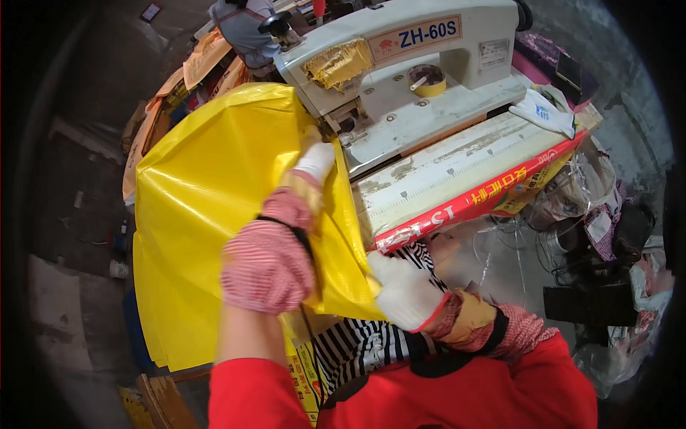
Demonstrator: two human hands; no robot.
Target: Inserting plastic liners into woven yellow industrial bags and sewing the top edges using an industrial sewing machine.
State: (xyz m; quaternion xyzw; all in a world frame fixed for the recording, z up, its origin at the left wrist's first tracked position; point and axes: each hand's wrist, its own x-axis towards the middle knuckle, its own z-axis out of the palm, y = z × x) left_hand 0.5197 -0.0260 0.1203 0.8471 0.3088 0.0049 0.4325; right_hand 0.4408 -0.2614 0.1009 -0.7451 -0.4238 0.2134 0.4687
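Note:
A large glossy yellow plastic sheet (214, 193), which looks like a woven bag or tarp, spreads over the left of the work surface and hangs down toward me. Its right edge lies beside the head of a white industrial sewing machine (464, 61). My left hand (315, 161), in a white glove, is closed on the sheet close to the machine's needle area; its fingertips are blurred. Lower right, my white-gloved right hand (406, 287) grips the sheet's near corner with bent fingers, just below the machine's bed.
A roll of yellow tape (429, 87) rests on the machine. A long board with a red-yellow wrapped edge (479, 193) extends right, with a white glove (543, 113) on it. Orange sheets (207, 61) and a person (246, 32) are beyond. Clear plastic bags (575, 189) lie right.

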